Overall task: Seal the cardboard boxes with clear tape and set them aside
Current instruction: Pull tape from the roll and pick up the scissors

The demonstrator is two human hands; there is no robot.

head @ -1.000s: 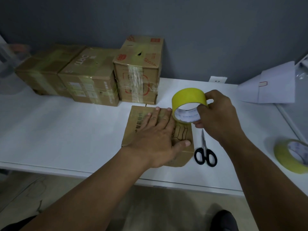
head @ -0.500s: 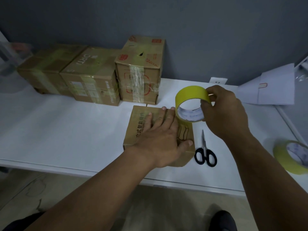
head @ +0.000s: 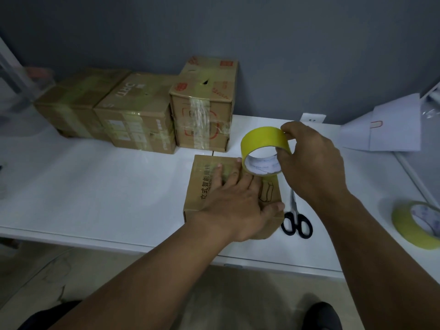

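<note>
A small cardboard box (head: 202, 182) with black printed characters lies near the front edge of the white table (head: 100, 186). My left hand (head: 235, 206) presses flat on its top, fingers spread. My right hand (head: 312, 163) grips a yellowish roll of tape (head: 264, 139), held upright just above the box's far right corner. Three taped boxes stand in a row at the back: a left one (head: 71, 108), a middle one (head: 138, 115) and a taller one (head: 204, 106).
Black-handled scissors (head: 295, 217) lie right of the small box. A second tape roll (head: 416, 225) rests at the table's right edge. Folded white paper (head: 390, 129) sits at the back right. A wall socket (head: 312, 118) is behind the table. The grey wall runs close behind.
My right hand has lifted the tape roll slightly up and to the right. My left hand stays flat on the box.
</note>
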